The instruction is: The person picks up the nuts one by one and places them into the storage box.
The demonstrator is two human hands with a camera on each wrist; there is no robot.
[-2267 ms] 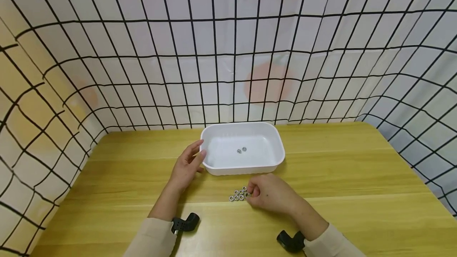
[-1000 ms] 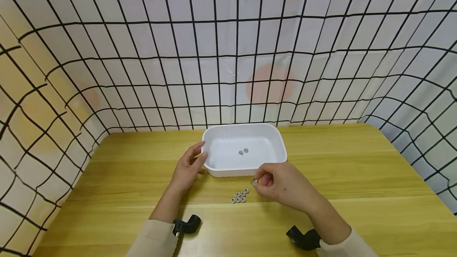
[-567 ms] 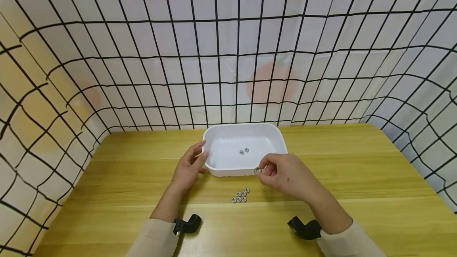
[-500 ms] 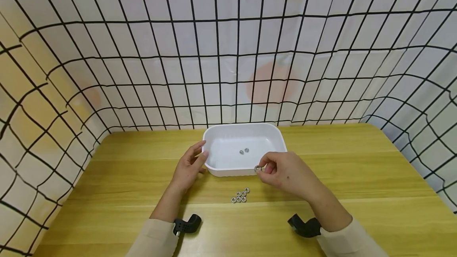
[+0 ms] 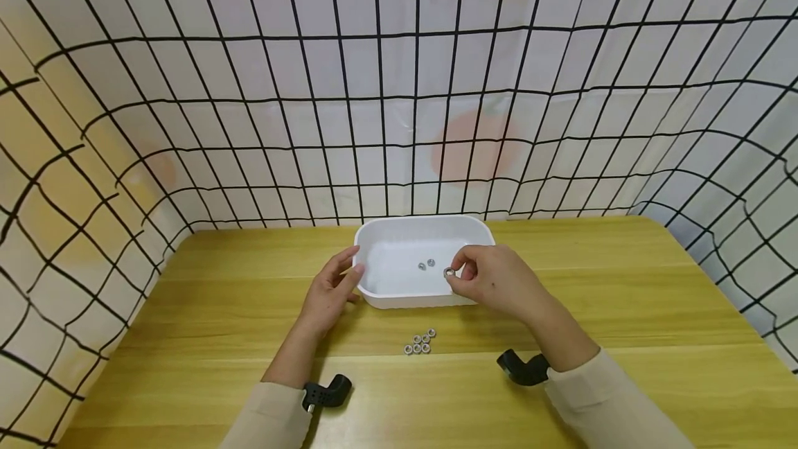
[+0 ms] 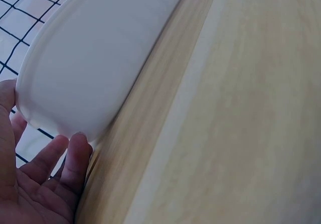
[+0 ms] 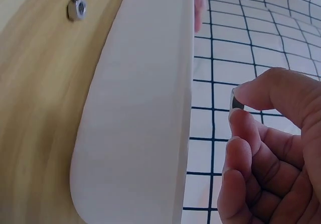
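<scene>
My right hand (image 5: 499,279) pinches a small metal hex nut (image 5: 449,272) between thumb and index finger, above the front right part of a white plastic basin (image 5: 393,286). In the right wrist view, the pinched nut (image 7: 236,101) shows at the fingertips, higher than the basin's rim, with the other fingers curled below it. Two nuts (image 5: 427,265) lie on the basin floor. At the basin's left end my left hand (image 5: 327,296) rests with its fingers spread, fingertips against the outer wall and rim. In the left wrist view, these fingers (image 6: 75,158) touch the rounded end of the basin.
Several hex nuts (image 5: 419,343) lie in a small cluster on the wooden table (image 5: 249,310), just in front of the basin. Behind the basin and at both sides rises a white cloth with a black grid (image 5: 411,123). Both wrists wear black camera mounts (image 5: 329,391).
My right hand has picked up a nut from the cluster and carried it up and forward, past the basin's front rim. The left hand stays at the basin's left end.
</scene>
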